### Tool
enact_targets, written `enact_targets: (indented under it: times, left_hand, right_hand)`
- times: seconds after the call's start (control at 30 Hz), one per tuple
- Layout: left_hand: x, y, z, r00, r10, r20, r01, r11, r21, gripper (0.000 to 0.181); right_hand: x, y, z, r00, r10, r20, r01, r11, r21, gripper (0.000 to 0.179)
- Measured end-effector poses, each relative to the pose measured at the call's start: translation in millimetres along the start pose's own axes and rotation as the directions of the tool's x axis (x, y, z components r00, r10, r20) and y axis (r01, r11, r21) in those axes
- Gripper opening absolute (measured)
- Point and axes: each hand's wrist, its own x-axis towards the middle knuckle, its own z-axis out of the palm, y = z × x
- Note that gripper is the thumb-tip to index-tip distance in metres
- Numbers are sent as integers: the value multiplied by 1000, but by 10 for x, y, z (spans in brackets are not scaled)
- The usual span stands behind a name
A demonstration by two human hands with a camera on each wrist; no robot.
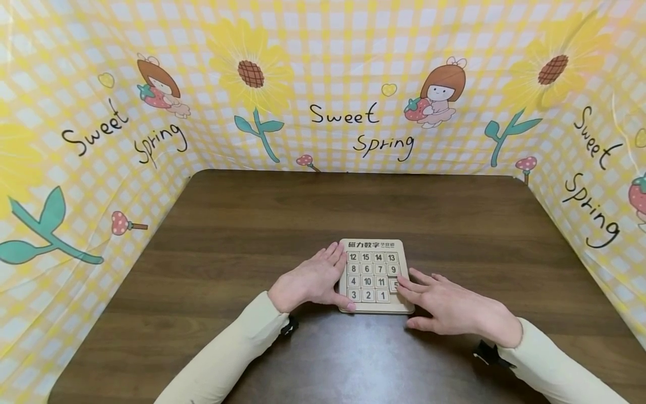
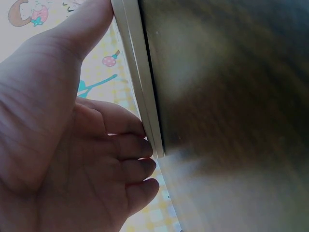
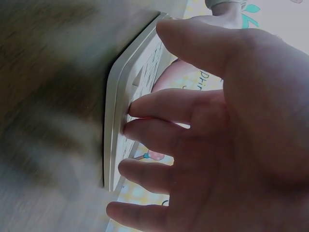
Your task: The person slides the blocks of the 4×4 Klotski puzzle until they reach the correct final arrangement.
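A pale number slide puzzle [image 1: 370, 307] lies flat on the brown table, its numbered tiles in rows under a printed title. Along its left edge rests my left hand [image 1: 315, 278], the thumb on the lower left corner. The left wrist view shows that hand's fingertips [image 2: 147, 147] against the board's side. Two fingertips of my right hand [image 1: 446, 303] touch the tile marked 5 [image 1: 394, 285] and partly cover it. That tile looks slightly out of line with its column. The right thumb stays spread near the lower right corner. A gap shows right of the tile marked 1 [image 1: 383, 295].
The dark wooden table [image 1: 242, 224] has rounded far corners. A yellow checked cloth [image 1: 333, 50] with printed flowers and lettering stands round its back and sides. Each sleeve carries a small black device [image 1: 487, 352] near the wrist.
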Motion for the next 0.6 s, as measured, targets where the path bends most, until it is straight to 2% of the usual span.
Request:
enact_targets:
  times: [0.13,0.6]
  left_hand:
    - [-11,4,-9,1000,4,-4,-4,1000,1,117]
    - [-3,-9,5,1000,3,-4,-3,1000,-10,118]
  right_hand:
    - [-14,-17,-21,1000,5,26,-5,1000,14,61]
    - [-54,-91,-57,999,-12,30,12,1000,7,59]
